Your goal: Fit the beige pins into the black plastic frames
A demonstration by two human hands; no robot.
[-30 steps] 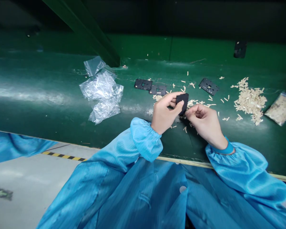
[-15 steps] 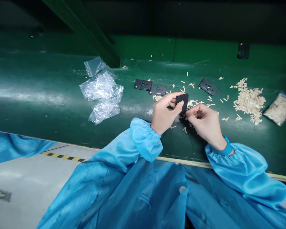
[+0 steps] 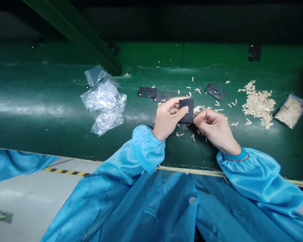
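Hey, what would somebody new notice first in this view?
The eye goes first to the small black plate at the centre, held by the left hand with the right hand at its edge, over a green bench. To the right lies a heap of cream slivers; to the left, crumpled clear plastic bags. Bright blue sleeves fill the foreground.

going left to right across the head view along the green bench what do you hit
crumpled clear plastic bags → black perforated plate → left hand → black plate held between the hands → right hand → pile of cream slivers → small clear bag of slivers
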